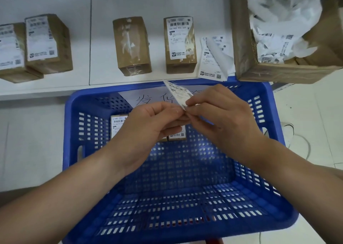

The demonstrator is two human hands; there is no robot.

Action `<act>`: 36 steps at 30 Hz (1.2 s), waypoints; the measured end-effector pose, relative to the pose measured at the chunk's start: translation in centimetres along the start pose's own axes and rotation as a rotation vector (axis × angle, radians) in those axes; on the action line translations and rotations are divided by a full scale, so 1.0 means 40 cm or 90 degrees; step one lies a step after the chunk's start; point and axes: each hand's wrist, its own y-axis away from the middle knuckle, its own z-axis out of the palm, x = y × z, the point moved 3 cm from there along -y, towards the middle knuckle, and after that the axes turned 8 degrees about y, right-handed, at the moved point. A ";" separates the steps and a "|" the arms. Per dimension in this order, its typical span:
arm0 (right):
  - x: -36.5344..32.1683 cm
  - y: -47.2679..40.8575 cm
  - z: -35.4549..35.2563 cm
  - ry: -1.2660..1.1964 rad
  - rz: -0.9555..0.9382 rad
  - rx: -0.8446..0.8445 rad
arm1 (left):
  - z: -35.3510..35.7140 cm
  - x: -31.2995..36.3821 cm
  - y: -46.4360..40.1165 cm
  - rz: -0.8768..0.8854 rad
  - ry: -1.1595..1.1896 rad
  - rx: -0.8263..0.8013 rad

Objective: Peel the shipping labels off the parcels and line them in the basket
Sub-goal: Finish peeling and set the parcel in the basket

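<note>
Left hand [157, 121] and right hand [219, 117] both pinching one peeled shipping label [177, 93] above the blue basket [74, 124], two labelled parcels [117, 125] lying inside at its far end, four parcels [181, 44] sitting on the white shelf [100, 39].

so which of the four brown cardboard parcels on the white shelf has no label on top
The third brown cardboard parcel from the left: its top shows only clear tape and white residue, while the other three carry white printed labels.

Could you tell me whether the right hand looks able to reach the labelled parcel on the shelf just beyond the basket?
Probably not right away: the right hand pinches a label with the left hand; otherwise the way to the parcel looks clear.
</note>
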 end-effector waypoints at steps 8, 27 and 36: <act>0.006 0.003 -0.002 0.019 -0.026 0.009 | 0.010 0.001 -0.003 -0.003 0.012 0.004; 0.001 0.004 -0.001 -0.037 0.063 -0.024 | 0.010 -0.004 0.005 0.051 -0.067 0.006; -0.008 0.002 -0.004 -0.145 0.147 -0.095 | -0.001 0.017 0.009 0.205 -0.259 0.031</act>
